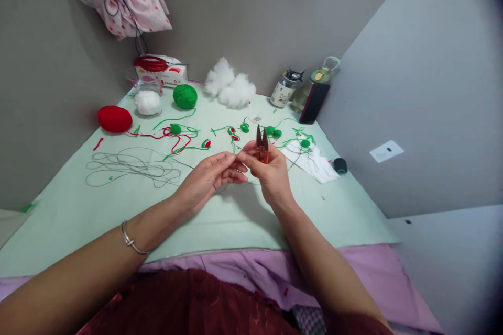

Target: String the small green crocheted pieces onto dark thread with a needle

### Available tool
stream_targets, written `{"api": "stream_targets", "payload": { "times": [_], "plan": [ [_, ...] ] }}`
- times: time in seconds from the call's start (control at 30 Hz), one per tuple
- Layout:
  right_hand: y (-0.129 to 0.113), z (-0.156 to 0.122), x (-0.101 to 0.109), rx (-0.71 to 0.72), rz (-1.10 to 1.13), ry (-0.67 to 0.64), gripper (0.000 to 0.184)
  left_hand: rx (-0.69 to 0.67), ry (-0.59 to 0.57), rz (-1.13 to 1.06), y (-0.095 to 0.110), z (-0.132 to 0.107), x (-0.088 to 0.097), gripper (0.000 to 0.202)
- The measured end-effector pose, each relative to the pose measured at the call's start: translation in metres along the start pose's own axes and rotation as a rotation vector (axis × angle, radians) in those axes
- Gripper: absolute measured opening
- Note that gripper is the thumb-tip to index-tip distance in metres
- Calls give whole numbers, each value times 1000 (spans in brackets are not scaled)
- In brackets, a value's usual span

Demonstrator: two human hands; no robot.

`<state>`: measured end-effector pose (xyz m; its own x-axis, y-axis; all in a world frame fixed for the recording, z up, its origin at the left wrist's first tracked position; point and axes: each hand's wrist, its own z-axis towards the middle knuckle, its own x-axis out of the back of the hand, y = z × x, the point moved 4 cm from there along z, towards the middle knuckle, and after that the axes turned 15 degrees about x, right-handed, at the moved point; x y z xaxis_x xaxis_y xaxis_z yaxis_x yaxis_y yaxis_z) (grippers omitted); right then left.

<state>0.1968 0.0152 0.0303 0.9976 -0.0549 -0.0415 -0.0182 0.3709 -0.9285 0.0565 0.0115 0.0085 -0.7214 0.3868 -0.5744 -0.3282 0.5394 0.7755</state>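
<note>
My right hand (271,172) is closed around small orange-handled pliers (262,141), their pointed dark jaws upward and apart. The thumb and forefinger of the same hand meet the fingertips of my left hand (214,172) above the table. My left hand pinches what looks like a thin grey wire; the exact spot is hidden by the fingers. A loose coil of that wire (133,167) lies on the table to the left, one strand running toward my left hand. Just beyond the hands are small green-and-red crocheted pieces (206,143) and green ones (244,127) with yarn tails.
On the left sit red (115,119), white (148,102) and green yarn balls (185,97). White stuffing (237,90), a pen jar (283,90), a bottle (306,91) and a leaning phone (315,103) stand at the back. A crumpled tissue (314,163) and black roll (340,166) lie right.
</note>
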Motion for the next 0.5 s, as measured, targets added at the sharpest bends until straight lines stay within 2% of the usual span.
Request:
{"api": "stream_targets", "payload": {
  "times": [0.3, 0.5],
  "plan": [
    [0, 0, 3, 18, 42, 26, 33, 48, 43, 39, -6, 1, 3, 18],
    [-2, 1, 2, 13, 36, 23, 36, 60, 51, 66, -6, 1, 3, 18]
  ]
}}
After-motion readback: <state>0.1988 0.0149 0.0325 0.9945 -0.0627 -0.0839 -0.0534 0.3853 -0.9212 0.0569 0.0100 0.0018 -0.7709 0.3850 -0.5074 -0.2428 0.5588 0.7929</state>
